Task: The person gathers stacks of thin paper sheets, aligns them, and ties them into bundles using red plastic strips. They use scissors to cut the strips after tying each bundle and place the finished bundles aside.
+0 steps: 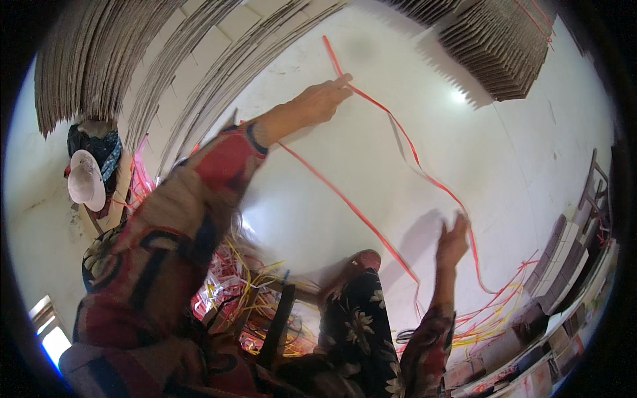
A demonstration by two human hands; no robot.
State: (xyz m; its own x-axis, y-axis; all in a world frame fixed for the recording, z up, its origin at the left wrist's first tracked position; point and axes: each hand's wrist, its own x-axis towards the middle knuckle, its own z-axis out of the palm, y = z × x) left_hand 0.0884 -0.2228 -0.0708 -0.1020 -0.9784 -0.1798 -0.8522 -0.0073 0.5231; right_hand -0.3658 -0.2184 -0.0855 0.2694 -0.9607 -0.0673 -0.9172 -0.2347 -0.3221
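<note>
My left hand [324,99] is stretched far out, its fingers pinched on a long thin red strap [405,142]. From that hand the strap curves down to the right and passes close by my right hand [452,240]. My right hand is raised with its fingers spread, right beside the strap, and I cannot tell if they touch. A second straight run of red strap [345,199] slants from my left forearm down toward my knee in dark flowered trousers [358,312].
Stacks of flat cardboard sheets stand at the upper left [99,60] and upper right [497,46]. A tangle of red and yellow straps [232,292] lies by my legs, and more lie at lower right [491,318]. Another person in a white hat [86,176] sits at left.
</note>
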